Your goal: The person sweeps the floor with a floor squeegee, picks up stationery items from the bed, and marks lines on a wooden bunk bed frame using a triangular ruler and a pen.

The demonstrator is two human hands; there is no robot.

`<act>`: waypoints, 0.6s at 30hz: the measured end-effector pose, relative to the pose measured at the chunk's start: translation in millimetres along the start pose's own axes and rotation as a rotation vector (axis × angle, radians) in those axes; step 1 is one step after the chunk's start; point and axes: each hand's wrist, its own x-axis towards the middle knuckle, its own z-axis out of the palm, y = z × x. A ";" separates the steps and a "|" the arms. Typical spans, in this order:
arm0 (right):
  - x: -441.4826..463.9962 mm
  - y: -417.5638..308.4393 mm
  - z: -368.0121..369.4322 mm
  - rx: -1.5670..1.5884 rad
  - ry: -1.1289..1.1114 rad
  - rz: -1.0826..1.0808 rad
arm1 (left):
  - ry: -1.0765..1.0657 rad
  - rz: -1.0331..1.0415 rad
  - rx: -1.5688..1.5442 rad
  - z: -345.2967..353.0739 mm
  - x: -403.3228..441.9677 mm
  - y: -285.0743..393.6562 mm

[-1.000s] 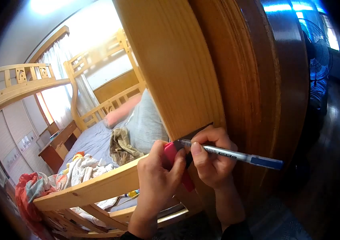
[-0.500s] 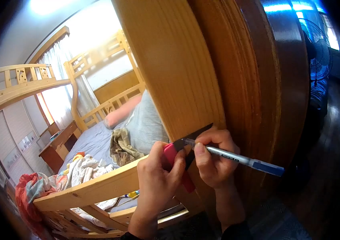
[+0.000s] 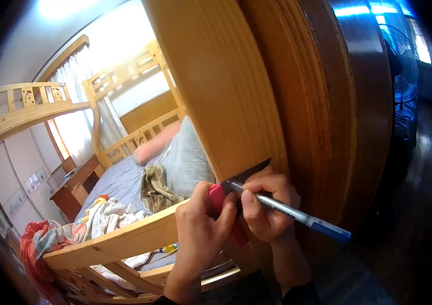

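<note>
My left hand (image 3: 199,229) is closed around the red stock (image 3: 217,197) of a try square, pressing it to the edge of a light wooden bed post (image 3: 216,86). The square's dark blade (image 3: 257,169) lies slanted across the post's face. In my right hand (image 3: 272,206) is a pen (image 3: 297,215) with a silver barrel and a blue end, pinched between thumb and fingers. Its tip is by the blade, close to the red stock. My fingers partly hide the lower part of the square. Any line on the wood is too small to make out.
A bed rail (image 3: 114,241) runs left from the post, with a red cloth (image 3: 38,254) draped over its end. Behind it are a mattress with bunched clothes (image 3: 112,218) and a grey pillow (image 3: 188,162). Dark wood panelling (image 3: 322,101) and a fan (image 3: 404,61) stand to the right.
My right hand has shifted slightly left and down along the blade, and the pen's blue end has dropped lower. My left hand and the square have barely moved.
</note>
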 end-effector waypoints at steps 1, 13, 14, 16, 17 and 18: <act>-1.0 3.0 -1.1 -0.025 0.034 -0.013 | -0.006 -0.011 0.001 -0.3 -0.1 -0.7; -5.7 4.7 -11.4 -0.017 0.142 0.148 | 0.008 -0.023 -0.013 1.7 -0.1 -0.9; -5.4 5.9 -10.3 -0.017 0.143 0.146 | 0.008 -0.021 -0.014 1.6 0.0 -0.1; -5.4 8.7 -5.3 -0.057 0.092 -0.020 | 0.013 -0.014 0.007 1.3 -0.1 2.1; -5.0 6.6 -3.8 -0.029 0.053 -0.040 | 0.009 -0.012 0.007 1.8 -0.1 1.2; -4.7 4.1 -3.0 -0.070 0.049 -0.045 | 0.010 -0.013 -0.005 2.3 -0.3 -0.5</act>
